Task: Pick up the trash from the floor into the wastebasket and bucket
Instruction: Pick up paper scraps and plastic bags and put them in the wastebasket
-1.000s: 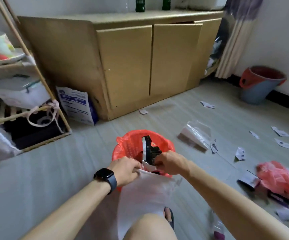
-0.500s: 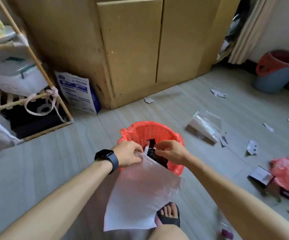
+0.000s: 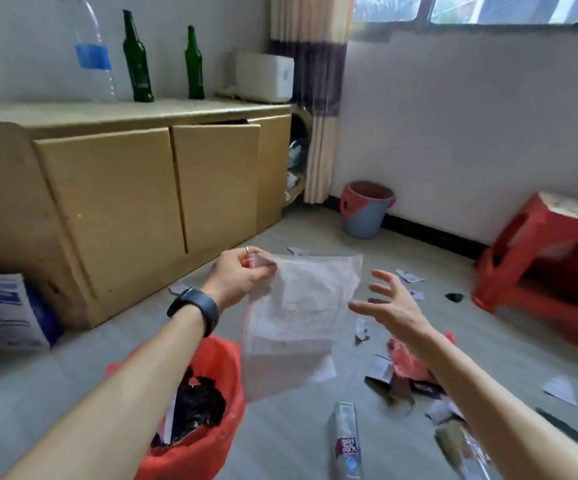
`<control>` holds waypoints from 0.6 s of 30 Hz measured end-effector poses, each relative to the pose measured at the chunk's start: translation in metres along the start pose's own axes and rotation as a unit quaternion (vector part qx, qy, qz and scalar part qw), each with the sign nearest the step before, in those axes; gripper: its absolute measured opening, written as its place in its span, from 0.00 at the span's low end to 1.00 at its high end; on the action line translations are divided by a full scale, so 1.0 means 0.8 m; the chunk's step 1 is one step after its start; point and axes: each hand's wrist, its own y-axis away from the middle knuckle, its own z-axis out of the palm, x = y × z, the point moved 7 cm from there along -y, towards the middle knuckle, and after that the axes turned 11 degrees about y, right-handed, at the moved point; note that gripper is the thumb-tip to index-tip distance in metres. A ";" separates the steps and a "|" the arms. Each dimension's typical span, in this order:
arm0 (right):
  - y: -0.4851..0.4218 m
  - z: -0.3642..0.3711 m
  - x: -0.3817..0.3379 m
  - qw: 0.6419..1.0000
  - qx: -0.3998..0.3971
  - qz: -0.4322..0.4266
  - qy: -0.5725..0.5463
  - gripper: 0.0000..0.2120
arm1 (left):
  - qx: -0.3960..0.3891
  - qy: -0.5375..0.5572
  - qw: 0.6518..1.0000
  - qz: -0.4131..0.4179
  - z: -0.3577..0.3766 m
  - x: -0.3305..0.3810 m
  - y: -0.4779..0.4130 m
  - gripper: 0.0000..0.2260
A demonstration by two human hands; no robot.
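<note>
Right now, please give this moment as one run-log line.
left hand: pinches plastic bag | right hand: open, beside bag | wastebasket: under left forearm | bucket: by wall

Left hand [image 3: 242, 275] up in mid-frame, pinching the top corner of a see-through plastic bag [image 3: 298, 317], which hangs down above the floor. Right hand [image 3: 389, 303] just to the bag's right, fingers [image 3: 382, 277] spread wide, touching nothing. Near left, under the left forearm, sits the wastebasket [image 3: 225, 362] with its red liner and dark trash inside. Far off by the wall stands the blue bucket [image 3: 365, 209]. On the floor, near right: a clear soda bottle [image 3: 346, 441], a crumpled red bag [image 3: 408, 362] and paper scraps [image 3: 559, 389]. Red stool [image 3: 540, 271] at far right.
</note>
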 end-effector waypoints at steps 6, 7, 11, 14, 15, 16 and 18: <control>0.027 -0.032 0.117 0.970 -0.039 0.206 -0.122 0.63 | 0.079 0.269 0.958 -0.065 0.068 -0.023 -0.010 0.08; 0.030 -0.030 0.122 0.965 -0.053 0.211 -0.148 0.59 | 0.084 0.296 0.949 -0.073 0.078 -0.030 -0.010 0.10; 0.022 -0.046 0.118 0.959 0.060 0.165 -0.224 0.22 | 0.117 0.333 0.928 -0.118 0.099 -0.068 -0.009 0.16; 0.021 -0.077 0.101 0.980 0.186 0.063 -0.033 0.08 | 0.144 0.138 0.969 -0.145 0.088 -0.101 -0.002 0.15; 0.024 -0.080 0.096 0.980 0.191 0.036 0.051 0.10 | 0.148 0.002 0.979 -0.143 0.080 -0.104 0.000 0.18; 0.023 -0.078 0.095 0.977 0.178 0.019 0.119 0.11 | 0.149 -0.126 0.971 -0.136 0.074 -0.104 0.001 0.24; 0.022 -0.072 0.095 0.969 0.134 -0.001 0.208 0.08 | 0.133 -0.260 0.951 -0.096 0.074 -0.093 0.000 0.38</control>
